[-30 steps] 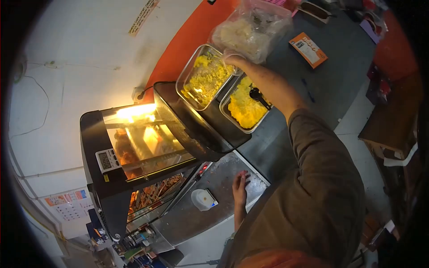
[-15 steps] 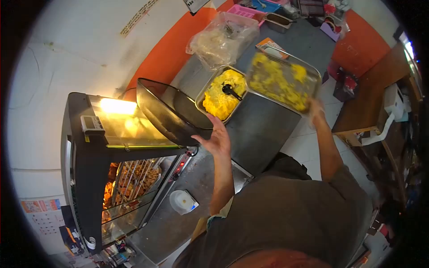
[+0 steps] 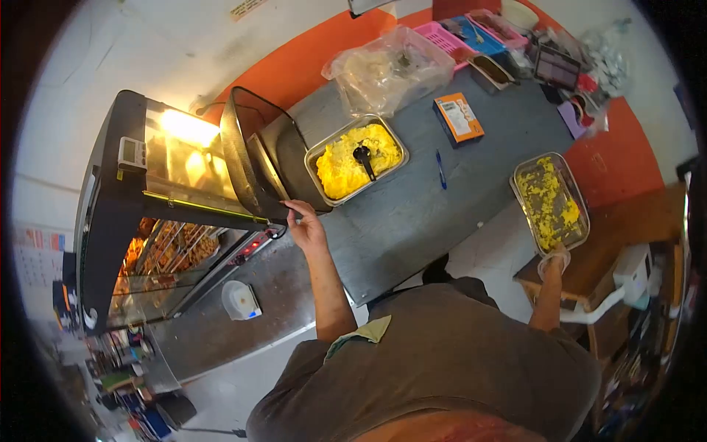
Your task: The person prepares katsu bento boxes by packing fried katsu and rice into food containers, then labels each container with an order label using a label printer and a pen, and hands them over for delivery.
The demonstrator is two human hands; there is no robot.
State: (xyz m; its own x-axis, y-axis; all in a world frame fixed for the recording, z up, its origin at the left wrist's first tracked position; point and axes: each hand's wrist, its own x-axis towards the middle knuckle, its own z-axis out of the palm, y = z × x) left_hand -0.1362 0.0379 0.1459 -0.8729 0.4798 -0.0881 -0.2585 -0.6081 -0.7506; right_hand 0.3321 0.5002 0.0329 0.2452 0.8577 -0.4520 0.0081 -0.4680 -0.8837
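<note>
My right hand (image 3: 555, 267) grips the near end of a shallow metal tray (image 3: 516, 193) with scattered yellow food on its bottom; a pale, clear round rim, perhaps a plastic bowl, shows at the same hand. At the left, my left hand (image 3: 307, 230) has its thumb and fingers closed at the lower rim of a black mesh cover (image 3: 239, 147), which stands tilted beside the heated cabinet. A second metal tray (image 3: 404, 157) heaped with yellow food (image 3: 339, 163) sits on the grey table, partly against the cover's frame. A black scoop (image 3: 363, 156) rests in that food.
On the table (image 3: 412, 228) lie a blue pen (image 3: 441, 169), an orange box (image 3: 458, 118) and a clear plastic bag (image 3: 390, 70). The lit glass food cabinet (image 3: 173, 214) stands at left, a plastic tub (image 3: 239, 300) before it. A wooden desk (image 3: 615, 228) is at right.
The tray in my right hand has swung right, away from the filled tray and past the table's edge. My left hand has gone from spread fingers to closed at the mesh cover's rim.
</note>
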